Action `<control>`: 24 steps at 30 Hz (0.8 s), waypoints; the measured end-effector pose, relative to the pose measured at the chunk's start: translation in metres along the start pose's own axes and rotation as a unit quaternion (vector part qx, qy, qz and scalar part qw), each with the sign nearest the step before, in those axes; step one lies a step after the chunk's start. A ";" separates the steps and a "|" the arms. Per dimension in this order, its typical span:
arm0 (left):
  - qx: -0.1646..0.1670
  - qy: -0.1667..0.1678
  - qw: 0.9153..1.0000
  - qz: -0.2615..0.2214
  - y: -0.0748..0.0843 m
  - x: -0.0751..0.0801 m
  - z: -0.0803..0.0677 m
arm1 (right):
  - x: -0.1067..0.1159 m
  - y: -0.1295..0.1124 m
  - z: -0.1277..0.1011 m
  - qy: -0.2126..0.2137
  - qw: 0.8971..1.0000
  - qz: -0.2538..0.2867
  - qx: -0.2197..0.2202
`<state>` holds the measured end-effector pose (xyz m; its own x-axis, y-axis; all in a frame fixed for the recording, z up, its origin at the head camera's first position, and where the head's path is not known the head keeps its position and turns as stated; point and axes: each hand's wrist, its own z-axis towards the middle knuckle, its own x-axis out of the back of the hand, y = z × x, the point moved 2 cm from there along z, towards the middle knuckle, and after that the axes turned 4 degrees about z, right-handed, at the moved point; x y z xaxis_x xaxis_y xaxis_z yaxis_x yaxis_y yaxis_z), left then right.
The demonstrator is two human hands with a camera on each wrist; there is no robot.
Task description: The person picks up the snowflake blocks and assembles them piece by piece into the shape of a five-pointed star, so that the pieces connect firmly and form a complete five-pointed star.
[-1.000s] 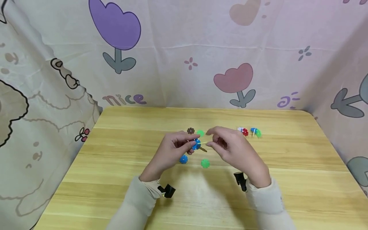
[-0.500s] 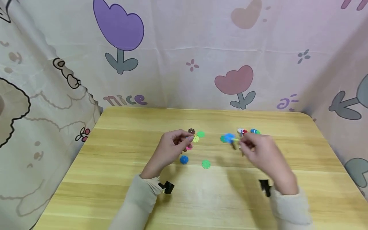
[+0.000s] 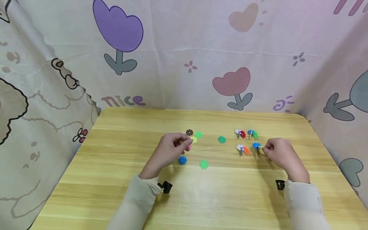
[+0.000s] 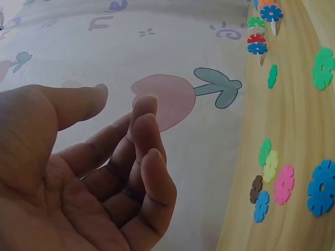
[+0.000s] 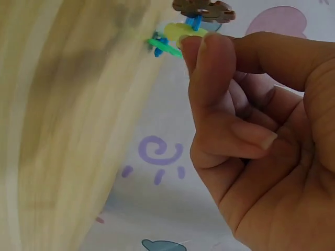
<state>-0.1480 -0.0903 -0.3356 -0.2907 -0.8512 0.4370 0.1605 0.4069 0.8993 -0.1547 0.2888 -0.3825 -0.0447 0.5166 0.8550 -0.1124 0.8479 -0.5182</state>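
Right, right hand (image 3: 280, 156) is down on the table (image 3: 115, 179) at about 3 o'clock from centre, fingers curled in, thumb and forefinger pinching a small joined piece (image 3: 256, 146) of snowflake discs: blue on top in the head view, w/ a yellow-green disc, a brown one and thin blue bits showing in the right wrist view (image 5: 196, 18). Fingertips (image 5: 201, 47) clamp the yellow-green edge; piece sits right at the tabletop, can't tell if it's actually touching. Just at 9 o'clock of it stands a white-and-orange pair (image 3: 243, 149). Beyond, toward 12, two more joined pairs: white-and-red (image 3: 240, 133) and blue-and-green (image 3: 253, 134), side by side.

Left hand (image 3: 169, 152) hovers left of centre, fingers loosely bent, thumb apart from them; left wrist view shows the palm (image 4: 78, 183) w/ nothing in it. Head view can't confirm contact w/ the discs at its fingertips. Loose discs around it: brown disc (image 3: 189, 132), yellow disc (image 3: 194, 139) and green disc (image 3: 198, 135) clustered at 1 o'clock of the hand, a pink disc (image 4: 284, 184) partly hidden by the fingers in the head view, blue disc (image 3: 182, 160) at 5 o'clock near the wrist, another green one (image 3: 203, 164) further right, and a teal-green disc (image 3: 221, 139) lying alone between the two hands.

Both sleeves beige, black wrist cams (image 3: 166, 187) clipped on.
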 end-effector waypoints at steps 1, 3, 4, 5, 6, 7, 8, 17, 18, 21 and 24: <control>-0.002 -0.001 1.000 -0.001 0.003 0.001 -0.001 | -0.002 0.001 0.001 0.002 1.000 -0.002 -0.003; -0.003 0.000 1.000 -0.002 0.003 0.001 -0.001 | -0.005 0.003 0.001 0.003 1.000 -0.002 -0.010; -0.004 0.000 1.000 -0.003 0.000 0.000 0.000 | -0.006 0.004 0.001 0.004 1.000 -0.001 -0.015; -0.004 0.001 1.000 -0.003 -0.004 -0.001 0.001 | -0.007 0.004 0.002 0.005 1.000 0.001 -0.019; -0.004 0.002 1.000 -0.005 -0.008 -0.002 0.002 | -0.009 0.005 0.002 0.005 1.000 0.004 -0.024; -0.005 0.003 1.000 -0.007 -0.012 -0.002 0.004 | -0.010 0.005 0.001 0.004 0.999 0.007 -0.032; -0.005 0.004 1.000 -0.009 -0.018 -0.003 0.006 | -0.011 0.006 0.001 0.004 0.999 0.009 -0.038; 0.002 0.014 1.000 -0.012 -0.025 0.001 0.007 | -0.017 0.009 -0.001 -0.005 0.996 0.023 -0.087; 0.002 0.016 1.000 -0.008 -0.025 0.002 0.007 | -0.016 0.009 -0.001 -0.009 0.996 0.026 -0.089; 0.002 0.021 1.000 0.004 -0.030 0.003 0.009 | -0.014 0.006 -0.002 -0.012 0.995 0.030 -0.092; 0.010 0.023 0.999 0.041 -0.037 0.001 0.011 | -0.010 0.001 -0.004 -0.011 0.995 0.035 -0.094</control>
<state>-0.1645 -0.1023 -0.3682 -0.2330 -0.8296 0.5075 0.1635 0.4810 0.8614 -0.1506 0.2850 -0.3914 -0.0676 0.5739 0.8162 0.0795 0.8185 -0.5690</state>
